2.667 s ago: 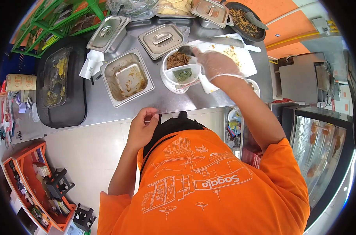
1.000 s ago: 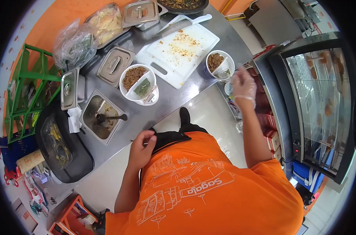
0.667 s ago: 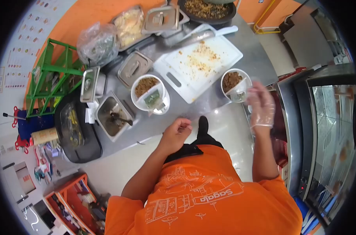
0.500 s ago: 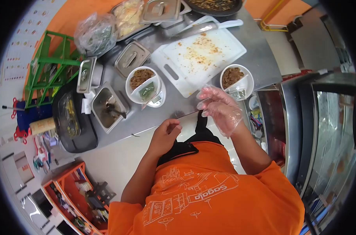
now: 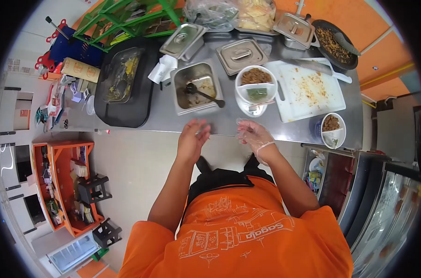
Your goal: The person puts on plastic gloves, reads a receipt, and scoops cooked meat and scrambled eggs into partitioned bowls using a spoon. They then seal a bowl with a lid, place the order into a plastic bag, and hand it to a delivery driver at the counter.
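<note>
My bare left hand (image 5: 192, 140) hovers just off the counter's front edge, its fingers loosely bent and apart, holding nothing. Opposite it is my right hand (image 5: 257, 138) in a clear plastic glove, also empty, with fingers slightly curled. Nearest the left hand stands a steel pan (image 5: 179, 85) with a black ladle (image 5: 206, 96) and some brown residue in it. Beyond the right hand, a divided white bowl (image 5: 256, 76) rests on a small white scale (image 5: 252, 110); it holds brown shredded food and a green packet. Another such bowl (image 5: 331, 123) sits at the counter's right end.
A white cutting board (image 5: 291, 110) with crumbs carries a large knife (image 5: 319, 68). Behind are a steel lid (image 5: 241, 54), lidded pans and a stone mortar (image 5: 335, 44). A black tray (image 5: 149, 85) and green rack (image 5: 141, 28) stand left. Orange shelves (image 5: 64, 183) and a glass-fronted cabinet (image 5: 391, 208) flank me.
The view has swung left, so the counter now lies straight across. My gloved right hand has come away from the right-hand bowl and is closer to my left hand.
</note>
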A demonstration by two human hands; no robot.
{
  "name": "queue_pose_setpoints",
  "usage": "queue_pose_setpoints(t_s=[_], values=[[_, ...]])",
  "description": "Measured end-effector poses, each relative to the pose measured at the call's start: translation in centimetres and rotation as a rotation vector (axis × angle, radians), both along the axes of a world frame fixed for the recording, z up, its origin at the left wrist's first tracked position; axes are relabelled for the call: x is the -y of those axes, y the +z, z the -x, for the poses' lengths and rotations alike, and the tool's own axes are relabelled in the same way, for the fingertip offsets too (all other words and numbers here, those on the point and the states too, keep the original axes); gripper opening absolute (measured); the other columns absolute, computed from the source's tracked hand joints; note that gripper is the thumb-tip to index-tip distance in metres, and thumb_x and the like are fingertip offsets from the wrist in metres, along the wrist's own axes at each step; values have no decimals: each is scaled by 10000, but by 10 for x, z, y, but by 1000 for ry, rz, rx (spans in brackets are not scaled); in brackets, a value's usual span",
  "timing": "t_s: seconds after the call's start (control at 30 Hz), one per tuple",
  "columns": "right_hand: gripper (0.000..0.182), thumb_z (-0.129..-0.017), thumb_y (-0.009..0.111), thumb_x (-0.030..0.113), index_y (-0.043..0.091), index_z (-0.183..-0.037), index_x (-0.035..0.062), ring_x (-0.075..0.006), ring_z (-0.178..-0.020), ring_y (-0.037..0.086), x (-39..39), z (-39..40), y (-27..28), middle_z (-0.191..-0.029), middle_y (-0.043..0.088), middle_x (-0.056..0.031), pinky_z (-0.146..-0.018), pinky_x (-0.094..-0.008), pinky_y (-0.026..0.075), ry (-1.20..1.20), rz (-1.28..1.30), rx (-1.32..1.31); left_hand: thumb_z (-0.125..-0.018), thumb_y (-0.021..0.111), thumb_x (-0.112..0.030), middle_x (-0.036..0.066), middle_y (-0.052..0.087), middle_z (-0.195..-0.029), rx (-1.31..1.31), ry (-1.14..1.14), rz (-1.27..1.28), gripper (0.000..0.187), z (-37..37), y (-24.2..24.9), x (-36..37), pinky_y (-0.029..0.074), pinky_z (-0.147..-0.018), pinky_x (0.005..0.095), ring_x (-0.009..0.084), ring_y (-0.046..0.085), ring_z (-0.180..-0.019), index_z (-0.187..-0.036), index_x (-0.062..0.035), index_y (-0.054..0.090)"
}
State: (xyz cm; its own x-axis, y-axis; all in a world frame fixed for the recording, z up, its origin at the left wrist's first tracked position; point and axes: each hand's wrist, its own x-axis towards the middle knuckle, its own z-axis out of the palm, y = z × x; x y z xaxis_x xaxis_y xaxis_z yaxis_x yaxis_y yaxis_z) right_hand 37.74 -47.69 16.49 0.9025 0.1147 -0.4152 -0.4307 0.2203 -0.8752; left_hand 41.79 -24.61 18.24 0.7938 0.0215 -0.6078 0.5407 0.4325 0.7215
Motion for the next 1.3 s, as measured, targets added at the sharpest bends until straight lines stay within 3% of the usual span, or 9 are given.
queue_pose_setpoints(t_s=[0.23,0.47,0.57,0.7,0.87,0.93,0.97,1.13,1.3], values=[[281,-937,573,44,590,-1213,-3,-141,-805,610,-76,11,0,-1002,644,-65,-729,-261,513,-389,74,-166,-955,555,-142,109,474,-1401,253,67,322,579,-46,-16,-65,438,-1044,407,284,481,-1301,-1459,-50,286],[194,-934,580,176,640,-955,-6,-132,-599,553,-16,1,-2,-699,601,-36,-571,-261,438,-1012,271,5,-958,589,-160,90,586,-1243,20,-351,261,434,-27,-61,-70,487,-962,351,212,590,-1079,-1355,-36,467],[342,-947,581,253,647,-1103,-45,-157,-746,629,53,-36,6,-891,671,-97,-693,-278,531,-810,593,-33,-948,619,-156,66,615,-1143,85,-600,242,365,-31,-40,-18,521,-888,313,179,620,-995,-1277,-26,525],[355,-940,594,211,632,-1196,-31,-173,-869,657,83,-83,21,-1049,673,-107,-748,-283,554,-426,564,66,-954,615,-183,110,617,-1099,370,-664,-199,370,-71,-13,68,546,-817,300,170,633,-914,-1246,22,520],[313,-830,640,198,716,-1039,-22,-247,-795,690,88,-104,25,-908,720,-162,-720,-380,556,-248,908,94,-934,623,-185,136,655,-967,459,-503,-547,353,-98,-25,114,551,-671,297,181,668,-779,-1177,55,533],[324,-800,630,220,724,-1013,-5,-338,-842,691,105,-113,4,-930,710,-219,-794,-410,543,-43,1463,302,-918,630,-167,130,682,-877,521,-466,-657,299,-103,-38,114,541,-614,301,179,690,-725,-1112,53,572],[328,-789,613,237,729,-992,7,-402,-883,667,102,-107,12,-964,695,-243,-840,-434,523,-36,1340,257,-912,633,-167,133,688,-863,590,-461,-749,272,-98,-41,110,541,-621,300,179,694,-689,-1071,50,594],[217,-793,618,154,729,-920,17,-320,-776,681,56,-65,42,-829,689,-208,-739,-406,526,-51,857,103,-936,621,-173,141,651,-1002,198,-548,-507,301,-27,25,59,554,-702,281,183,696,-793,-1098,71,551],[239,-844,616,177,705,-985,5,-354,-821,661,-2,-59,15,-891,657,-237,-780,-431,509,286,942,150,-977,585,-126,140,584,-1047,-72,-342,-291,307,28,-2,0,587,-829,285,187,655,-915,-1169,90,484]])
